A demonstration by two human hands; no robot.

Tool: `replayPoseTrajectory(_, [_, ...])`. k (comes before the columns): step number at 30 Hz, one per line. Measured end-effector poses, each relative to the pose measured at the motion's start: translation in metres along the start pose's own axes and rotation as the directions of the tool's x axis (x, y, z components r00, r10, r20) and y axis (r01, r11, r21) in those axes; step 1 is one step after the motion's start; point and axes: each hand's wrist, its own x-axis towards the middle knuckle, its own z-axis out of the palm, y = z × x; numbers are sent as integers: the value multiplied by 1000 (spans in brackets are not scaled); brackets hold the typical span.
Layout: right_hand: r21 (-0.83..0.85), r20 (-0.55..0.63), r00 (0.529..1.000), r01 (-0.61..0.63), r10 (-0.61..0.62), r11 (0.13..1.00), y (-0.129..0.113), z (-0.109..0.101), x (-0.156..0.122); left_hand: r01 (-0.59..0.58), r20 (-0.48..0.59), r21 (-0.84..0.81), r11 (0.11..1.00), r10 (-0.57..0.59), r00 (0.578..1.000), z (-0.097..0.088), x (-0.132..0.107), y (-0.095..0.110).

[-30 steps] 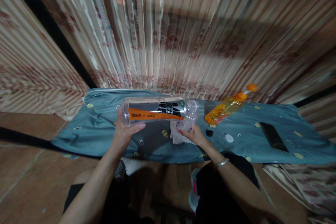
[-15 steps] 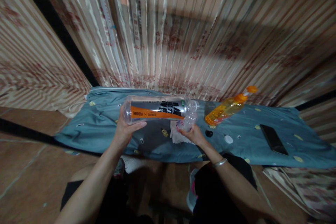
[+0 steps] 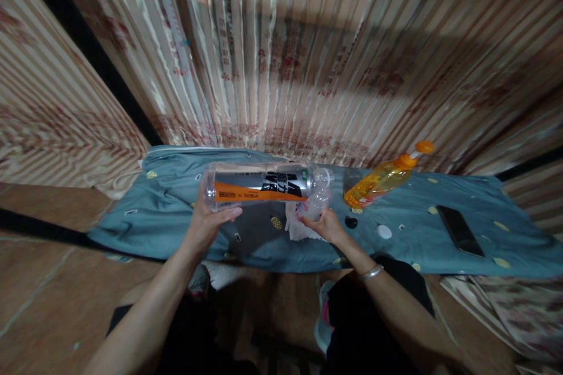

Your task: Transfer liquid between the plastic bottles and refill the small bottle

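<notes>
My left hand (image 3: 211,214) is wrapped round the base end of a large clear plastic bottle (image 3: 259,183) with a silver and orange label. The bottle lies nearly level in the air, its neck toward the right. At that neck, my right hand (image 3: 325,225) grips a smaller clear plastic bottle (image 3: 314,205). The two bottles overlap there; whether their mouths touch, I cannot tell. Below them a crumpled white tissue (image 3: 297,229) lies on the teal cloth (image 3: 259,240). Just right of my right hand are a small black cap (image 3: 350,222) and a white round lid (image 3: 384,231).
A pump bottle of orange liquid (image 3: 380,181) with an orange top leans right at the back. A black phone (image 3: 460,231) lies farther right on the cloth. Behind stands a striped curtain (image 3: 308,58), with a dark pole (image 3: 88,41) at the left.
The large bottle's base end has dipped very slightly and shifted a little left with my left hand. My right hand and the smaller bottle stay almost in place. The view has shifted slightly.
</notes>
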Motion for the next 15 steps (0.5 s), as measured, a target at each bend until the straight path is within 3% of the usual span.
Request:
replayPoseTrajectory(6, [3, 19, 1000, -10, 10, 1000, 3, -1, 1, 97, -40, -28, 995, -98, 994, 9, -9, 3])
replayPoseTrajectory(15, [-31, -14, 1000, 7, -8, 999, 0, -1, 0, 106, -89, -45, 993, -110, 990, 13, -15, 6])
